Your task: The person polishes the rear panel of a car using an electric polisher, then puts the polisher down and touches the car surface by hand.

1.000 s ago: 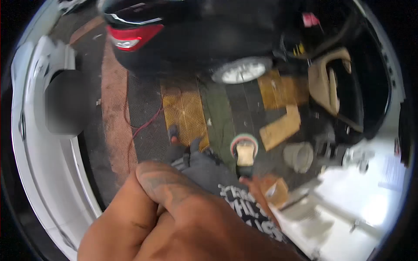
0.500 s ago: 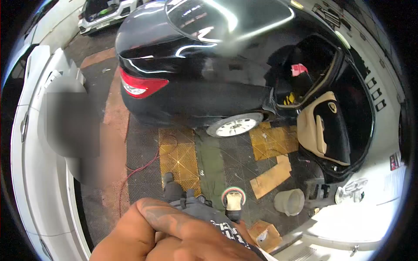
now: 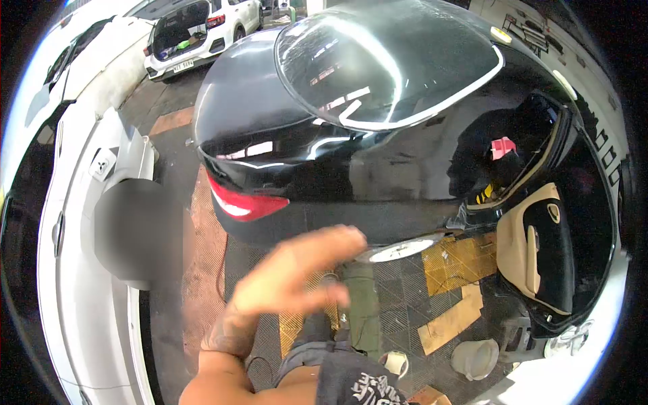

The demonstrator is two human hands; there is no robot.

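Observation:
My left hand (image 3: 297,270) is raised in the middle of the view, blurred by motion. Its fingers stretch out together with the thumb apart, and it holds nothing. Behind it stands the black car (image 3: 391,162), with its red tail light (image 3: 246,202) to the upper left of the hand. From here I cannot tell whether the hand touches the body panel. My right hand does not show. A round-headed polisher (image 3: 395,362) is partly visible low down beside my dark shirt with white lettering (image 3: 371,388).
An open car door (image 3: 536,250) stands at the right. Cardboard (image 3: 451,320) and a bucket (image 3: 474,358) are on the tiled floor. At the left is a silver car (image 3: 88,270), with a blurred round shape (image 3: 138,229) before it. A white car (image 3: 196,40) with its tailgate up is behind.
My left arm, folded across my body before, has swung outward and up toward the black car. The view has tilted up, and the polisher now shows less.

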